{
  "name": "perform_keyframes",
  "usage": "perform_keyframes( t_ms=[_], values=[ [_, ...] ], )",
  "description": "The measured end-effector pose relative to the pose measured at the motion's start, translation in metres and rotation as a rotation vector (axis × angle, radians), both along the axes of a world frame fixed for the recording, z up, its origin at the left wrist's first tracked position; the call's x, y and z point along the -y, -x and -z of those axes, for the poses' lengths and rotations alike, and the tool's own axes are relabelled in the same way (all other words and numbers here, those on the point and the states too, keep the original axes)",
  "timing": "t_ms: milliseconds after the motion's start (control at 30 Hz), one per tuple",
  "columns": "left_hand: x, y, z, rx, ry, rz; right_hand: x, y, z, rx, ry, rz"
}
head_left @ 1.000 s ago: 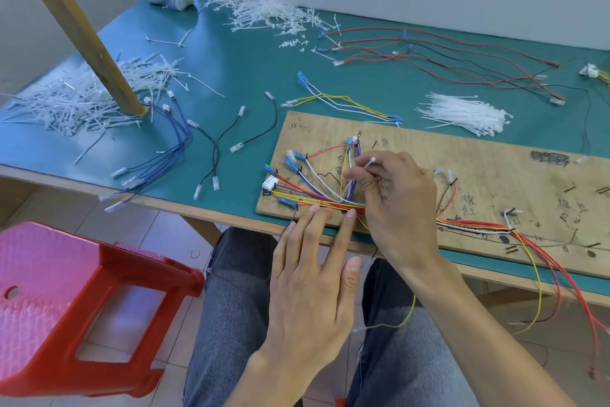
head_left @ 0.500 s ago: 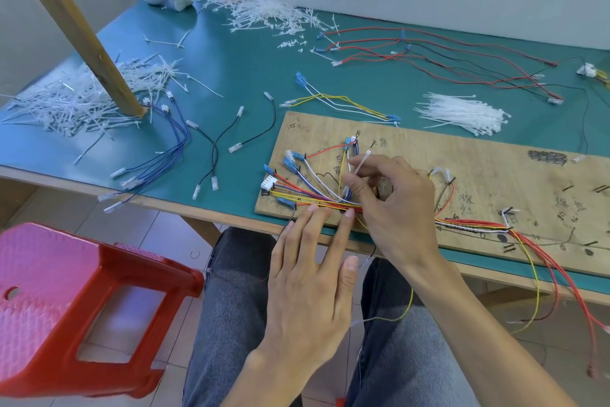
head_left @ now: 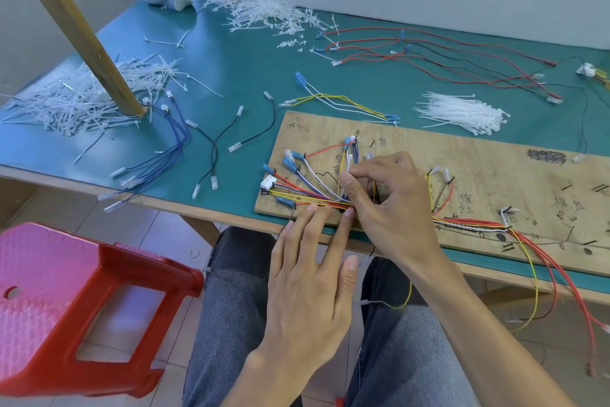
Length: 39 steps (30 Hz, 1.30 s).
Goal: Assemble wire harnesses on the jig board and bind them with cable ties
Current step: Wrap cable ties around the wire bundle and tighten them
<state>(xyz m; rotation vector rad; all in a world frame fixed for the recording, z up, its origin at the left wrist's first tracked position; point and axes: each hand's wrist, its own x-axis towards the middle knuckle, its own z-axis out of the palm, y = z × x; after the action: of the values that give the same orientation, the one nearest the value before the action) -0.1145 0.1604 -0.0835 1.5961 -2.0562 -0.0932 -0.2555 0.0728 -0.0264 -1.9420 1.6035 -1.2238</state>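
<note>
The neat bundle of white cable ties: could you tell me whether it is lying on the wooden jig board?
No, the bundle of cable ties lies on the green table beyond the jig board.

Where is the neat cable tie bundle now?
Head view, right of centre: the cable tie bundle lies on the green table just beyond the jig board.

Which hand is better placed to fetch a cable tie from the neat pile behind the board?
Probably the right hand: the pile of ties lies on its side, though it would first have to release one of the wires it pinches. The left hand presses them flat on the board.
</note>
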Motion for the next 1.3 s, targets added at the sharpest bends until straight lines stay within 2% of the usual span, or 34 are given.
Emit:
perform_keyframes(
  t_ms=[400, 533, 800, 967, 1033, 1167, 1300],
  values=[
    [0.013, -0.019, -0.024, -0.069, 0.066, 0.086, 0.005, 0.002, -0.004, -0.042, -0.107, -0.036],
    [0.029, -0.031, -0.034, -0.018, 0.138, 0.159, 0.005, 0.003, -0.004, -0.021, -0.103, -0.044],
    [0.06, -0.045, -0.058, 0.036, 0.151, 0.352, 0.005, 0.008, -0.001, 0.025, -0.119, -0.053],
    [0.064, -0.045, -0.057, -0.08, 0.137, 0.341, 0.006, 0.008, 0.0, 0.044, -0.079, -0.06],
    [0.063, -0.038, -0.057, -0.161, 0.101, 0.274, 0.006, 0.009, 0.001, 0.066, -0.068, -0.068],
    [0.062, -0.018, -0.062, -0.442, -0.067, 0.099, 0.006, 0.011, 0.003, 0.073, -0.073, -0.094],
    [0.067, -0.009, -0.071, -0.563, -0.133, -0.057, 0.007, 0.011, 0.004, 0.076, -0.072, -0.11]
  ],
)
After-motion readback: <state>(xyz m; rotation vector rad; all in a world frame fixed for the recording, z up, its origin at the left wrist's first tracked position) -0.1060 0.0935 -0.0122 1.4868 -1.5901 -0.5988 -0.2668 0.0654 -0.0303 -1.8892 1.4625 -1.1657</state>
